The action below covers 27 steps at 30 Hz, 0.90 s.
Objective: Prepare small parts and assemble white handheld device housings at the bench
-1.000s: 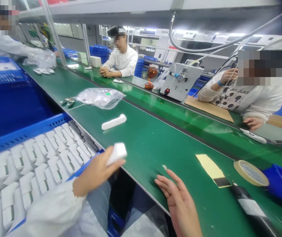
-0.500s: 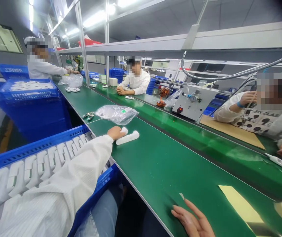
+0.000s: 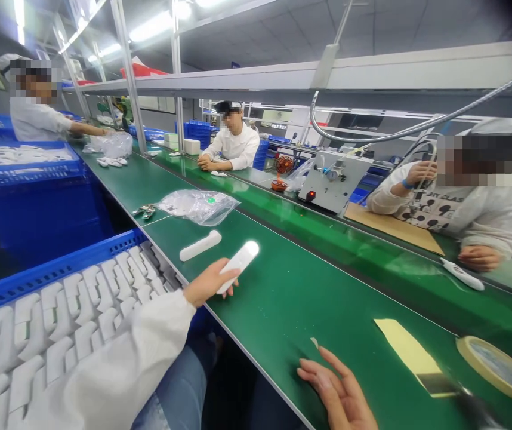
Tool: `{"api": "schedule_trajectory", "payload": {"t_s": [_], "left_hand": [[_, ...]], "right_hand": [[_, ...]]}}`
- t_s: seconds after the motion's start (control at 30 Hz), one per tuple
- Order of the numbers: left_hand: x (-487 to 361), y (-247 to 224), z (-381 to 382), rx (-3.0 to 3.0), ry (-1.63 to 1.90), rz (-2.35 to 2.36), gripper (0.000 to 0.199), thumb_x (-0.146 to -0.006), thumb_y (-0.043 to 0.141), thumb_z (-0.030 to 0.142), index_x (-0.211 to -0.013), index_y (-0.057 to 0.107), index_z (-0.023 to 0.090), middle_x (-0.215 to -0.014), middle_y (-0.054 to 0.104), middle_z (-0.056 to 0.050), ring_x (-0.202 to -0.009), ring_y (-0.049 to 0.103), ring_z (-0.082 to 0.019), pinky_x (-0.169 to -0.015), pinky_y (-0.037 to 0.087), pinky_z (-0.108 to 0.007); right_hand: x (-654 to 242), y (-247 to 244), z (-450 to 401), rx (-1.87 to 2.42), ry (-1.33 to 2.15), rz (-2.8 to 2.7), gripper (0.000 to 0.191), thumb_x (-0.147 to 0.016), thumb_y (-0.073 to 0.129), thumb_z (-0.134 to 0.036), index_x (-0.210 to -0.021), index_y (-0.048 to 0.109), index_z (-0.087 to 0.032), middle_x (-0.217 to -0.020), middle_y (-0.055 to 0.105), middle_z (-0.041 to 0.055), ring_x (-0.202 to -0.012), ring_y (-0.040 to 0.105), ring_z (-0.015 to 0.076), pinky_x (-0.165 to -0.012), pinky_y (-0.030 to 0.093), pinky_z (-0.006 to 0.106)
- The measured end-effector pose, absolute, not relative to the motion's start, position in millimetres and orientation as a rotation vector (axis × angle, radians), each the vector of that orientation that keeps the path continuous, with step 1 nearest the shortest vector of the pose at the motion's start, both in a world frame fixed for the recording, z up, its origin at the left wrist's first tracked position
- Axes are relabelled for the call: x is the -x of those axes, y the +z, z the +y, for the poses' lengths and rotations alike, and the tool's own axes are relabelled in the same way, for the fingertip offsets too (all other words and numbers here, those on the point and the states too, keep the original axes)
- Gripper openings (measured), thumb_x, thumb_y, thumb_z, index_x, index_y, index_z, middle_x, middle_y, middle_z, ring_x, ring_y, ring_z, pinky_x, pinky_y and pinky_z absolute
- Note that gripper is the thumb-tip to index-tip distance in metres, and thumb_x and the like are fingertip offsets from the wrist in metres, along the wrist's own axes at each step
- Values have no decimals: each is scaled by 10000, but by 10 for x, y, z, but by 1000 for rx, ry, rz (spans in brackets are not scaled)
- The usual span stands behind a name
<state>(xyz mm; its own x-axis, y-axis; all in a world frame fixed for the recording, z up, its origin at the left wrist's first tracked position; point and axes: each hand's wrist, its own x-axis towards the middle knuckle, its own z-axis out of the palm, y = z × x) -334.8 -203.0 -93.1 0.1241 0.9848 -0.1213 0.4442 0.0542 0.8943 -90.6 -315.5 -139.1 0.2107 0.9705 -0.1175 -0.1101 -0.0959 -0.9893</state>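
Note:
My left hand (image 3: 209,282) is closed around the lower end of a long white plastic device (image 3: 243,260). Its rounded end points away from me, raised a little over the green bench (image 3: 283,298). A similar white device (image 3: 201,245) lies on the bench just beyond. Near the bench's front edge, my right hand (image 3: 341,391) has its fingers stretched and slightly apart. A small pale scrap (image 3: 314,343), seemingly tape, clings to its index fingertip. Right of that hand are a yellow strip sheet (image 3: 406,351) and a roll of masking tape (image 3: 466,358).
A blue crate (image 3: 54,269) full of white devices stands at my left. Further along the bench are a plastic bag (image 3: 202,206) and small metal parts (image 3: 145,211). Across sits a grey machine (image 3: 332,179). Several co-workers (image 3: 233,143) sit or stand around the line.
My left hand has taken hold of one white device and drawn it nearer and to the right; the other stays on the bench. My right hand keeps about the same pose. The view has shifted slightly.

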Motion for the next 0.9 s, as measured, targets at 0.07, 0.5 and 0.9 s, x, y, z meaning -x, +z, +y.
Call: {"api": "schedule_trajectory", "payload": {"t_s": [0.07, 0.5, 0.9], "left_hand": [[3136, -921, -2344, -1430, 793, 1246, 326, -866, 392, 448, -1002, 464, 160, -865, 614, -41, -577, 582, -104, -467, 447, -217], [2396, -931, -3118, -762, 740, 815, 369, -767, 529, 524, -888, 422, 192, -503, 496, 79, -268, 400, -47, -238, 287, -133], [2439, -923, -3211, -750, 704, 592, 333, -674, 664, 196, -907, 428, 169, -623, 526, 56, -435, 487, -53, -394, 377, -166]], "right_hand": [[929, -1305, -3099, 1253, 1161, -933, 542, -776, 548, -530, -1199, 442, -209, -1055, 647, 83, -924, 614, 202, -893, 447, 344], [1258, -889, -2765, 1041, 1074, -1167, 473, -873, 450, -412, -1312, 319, -292, -919, 586, 13, -819, 550, 156, -772, 450, 335], [1209, -961, -2732, 971, 1243, -987, 500, -843, 506, -394, -1302, 348, -273, -897, 614, 6, -802, 571, 160, -776, 464, 348]]}}
